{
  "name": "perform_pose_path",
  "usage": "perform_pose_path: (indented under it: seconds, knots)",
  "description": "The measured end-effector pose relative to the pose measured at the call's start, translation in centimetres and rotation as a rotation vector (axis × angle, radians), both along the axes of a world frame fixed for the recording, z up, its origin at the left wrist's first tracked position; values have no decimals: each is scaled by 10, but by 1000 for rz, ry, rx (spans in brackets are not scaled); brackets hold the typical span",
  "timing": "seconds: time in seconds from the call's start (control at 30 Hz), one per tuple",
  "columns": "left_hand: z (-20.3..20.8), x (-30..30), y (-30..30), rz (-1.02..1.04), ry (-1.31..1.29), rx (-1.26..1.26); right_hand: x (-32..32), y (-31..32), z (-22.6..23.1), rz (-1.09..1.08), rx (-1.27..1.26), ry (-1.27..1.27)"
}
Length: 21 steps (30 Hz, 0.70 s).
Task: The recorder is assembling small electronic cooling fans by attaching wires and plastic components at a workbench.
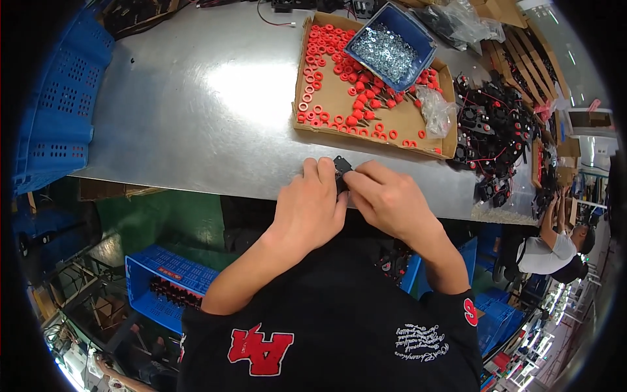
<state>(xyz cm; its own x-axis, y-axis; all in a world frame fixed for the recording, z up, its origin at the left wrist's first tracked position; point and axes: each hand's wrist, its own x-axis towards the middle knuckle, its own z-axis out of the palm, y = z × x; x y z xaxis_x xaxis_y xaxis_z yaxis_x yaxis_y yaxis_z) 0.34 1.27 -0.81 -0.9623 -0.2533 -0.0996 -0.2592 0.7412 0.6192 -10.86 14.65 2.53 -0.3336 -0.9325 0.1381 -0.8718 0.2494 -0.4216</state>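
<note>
At the near edge of the metal table, a small black plastic part (341, 164) sits between my two hands. My left hand (307, 208) is closed around its left side, thumb and fingers pressed to it. My right hand (394, 201) pinches at its right side with bent fingers; whether a smaller piece is under those fingertips is hidden. Just beyond my hands lies a shallow cardboard tray (392, 138) with many red rings (317, 76) and red-capped pieces with dark shafts (356, 117). A blue bin (406, 83) of small shiny metal parts rests tilted in the tray.
Black assemblies with red wires (490, 127) are heaped right of the tray, which also holds a clear plastic bag (436, 112). A blue perforated crate (62, 98) stands at the table's left end. Below is another blue crate (147, 287). Someone in a light shirt (545, 251) works at far right.
</note>
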Motion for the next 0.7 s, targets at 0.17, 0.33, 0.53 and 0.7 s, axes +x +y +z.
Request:
perform_pose_path:
  seconds: [0.17, 0.33, 0.53, 0.7]
  knots:
    - [1, 0, 0, -1, 2, -5, -3, 6, -6, -93, -116, -142]
    - [1, 1, 0, -7, 12, -7, -2, 7, -10, -159, -161, -263]
    - [0, 0, 0, -5, 7, -7, -11, 4, -2, -272, -8, -438]
    - [3, -1, -1, 9, 3, 29, -22, 0, -11, -427, 77, -931]
